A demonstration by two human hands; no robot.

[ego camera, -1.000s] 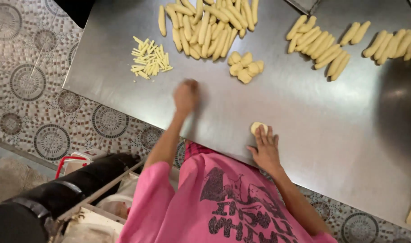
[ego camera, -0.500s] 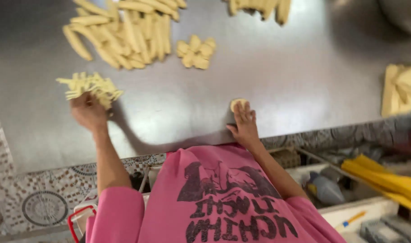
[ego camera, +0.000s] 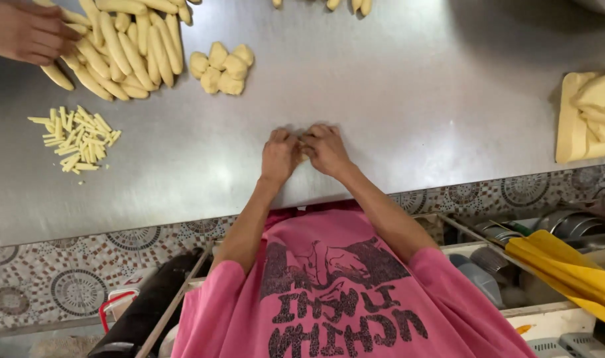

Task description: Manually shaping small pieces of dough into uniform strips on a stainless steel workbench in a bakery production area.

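Head view, only view. Both hands meet on the steel table (ego camera: 395, 99), near the near edge, middle of scene. Left hand (ego camera: 280, 156) and right hand (ego camera: 325, 149) touch at the fingertips, fingers curled in over a small dough piece (ego camera: 304, 147) between them (mostly hidden, only a pale sliver shows). Both hands look closed around it, pinching or rolling; how firm the hold is, cannot tell.

Risk, as a judgement: the piece is small and soft, so too much pressure could squash it out of shape or tear it, and sticky dough could cling to the fingers instead of the table. It sits close to the near edge, so a slip toward the body could drop it off.

Dough piece lies right under the fingertips, touching both hands, no gap.

Around: a cluster of small dough lumps (ego camera: 221, 66) far and left of the hands, well apart. A pile of long dough rolls (ego camera: 126, 43) far left, with another person's hand (ego camera: 24, 32) on it at the far left corner. A heap of thin cut sticks (ego camera: 77, 138) at left. A big dough slab (ego camera: 587, 116) at the right edge. Yellow cloth (ego camera: 567, 272) lower right, off the table.
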